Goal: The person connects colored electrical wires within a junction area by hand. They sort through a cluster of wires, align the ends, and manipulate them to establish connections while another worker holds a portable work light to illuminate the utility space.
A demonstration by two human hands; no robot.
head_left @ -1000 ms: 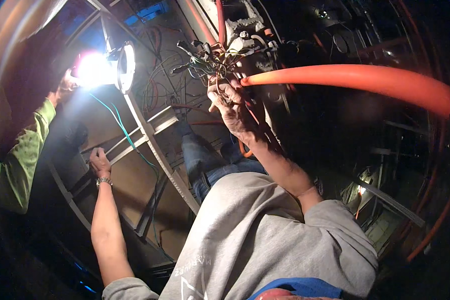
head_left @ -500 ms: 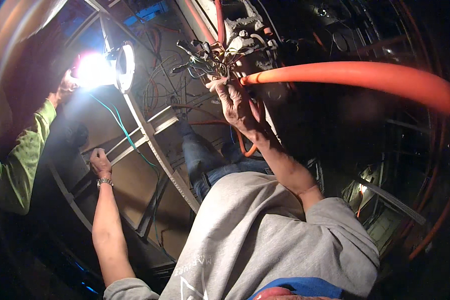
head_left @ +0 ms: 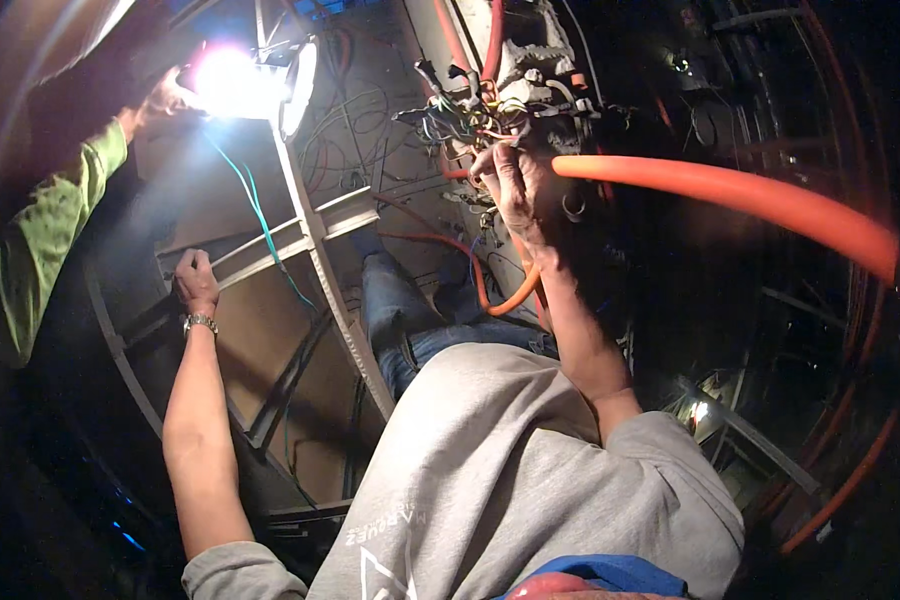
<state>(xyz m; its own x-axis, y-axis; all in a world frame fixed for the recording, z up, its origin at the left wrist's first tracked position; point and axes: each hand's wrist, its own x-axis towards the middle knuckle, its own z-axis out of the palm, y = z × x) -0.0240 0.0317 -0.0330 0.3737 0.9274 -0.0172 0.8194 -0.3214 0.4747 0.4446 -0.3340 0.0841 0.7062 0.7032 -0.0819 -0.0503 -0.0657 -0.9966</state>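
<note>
My right hand is closed at the lower side of a tangled bundle of electrical wires, thumb and fingers pinched on wires there. The exact strands are partly hidden by the fingers. A thick orange conduit runs from beside this hand toward the right. On the left, my left hand, with a metal watch at its wrist, is wrapped round a metal channel of a ceiling grid.
Another person's hand, in a yellow-green sleeve, is at a glaring lamp beside a round light fitting. Teal wires hang below it. A long metal rail crosses the channel. An orange tube loops below my right hand.
The view has shifted, so the wire bundle, conduit and metal grid appear farther right. The lamp and the other person's hand sit higher in the picture. Both my hands keep their grips.
</note>
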